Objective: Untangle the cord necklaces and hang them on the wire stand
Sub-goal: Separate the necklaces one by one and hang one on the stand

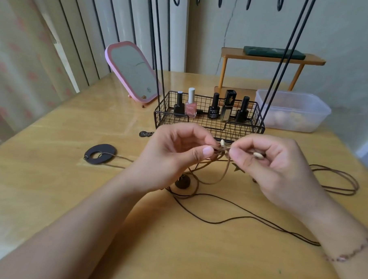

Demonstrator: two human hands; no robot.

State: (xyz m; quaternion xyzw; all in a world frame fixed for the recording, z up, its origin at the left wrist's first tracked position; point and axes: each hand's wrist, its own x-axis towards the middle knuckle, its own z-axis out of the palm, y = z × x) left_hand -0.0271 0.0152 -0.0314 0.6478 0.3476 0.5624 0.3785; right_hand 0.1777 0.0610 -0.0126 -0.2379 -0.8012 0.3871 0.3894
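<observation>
Item: cord necklaces, tangled; step in hand, working the knot.

Left hand (178,147): thumb and fingers pinch the knot (221,150) from its left side.
Right hand (268,162): pinches the same knot from the right, fingers curled, a pale bead (258,155) caught between them. A second pale bead (222,142) sits on top of the knot, between the two hands.

Cords (218,206): brown and dark strands hang from the knot to the bench (71,197) and run below and to the right of the hands; a looped bundle (341,182) lies right of the right hand. Ring pendant (100,153) lies well left of the left hand; a round dark pendant (182,181) sits under the hands.

Stand (209,119): wire basket base just beyond the hands, uprights rising out of view; hooks show at the top edge, none seen carrying a necklace. Nail polish bottles (191,106) stand in the basket.

Handling note, as a judgement: keep the pinch light and push slack into the knot rather than pulling the ends, which would likely tighten it. Feed the bead end back through the loosened loop, one strand at a time, and keep the trailing cords flat on the bench so they do not cross again.
</observation>
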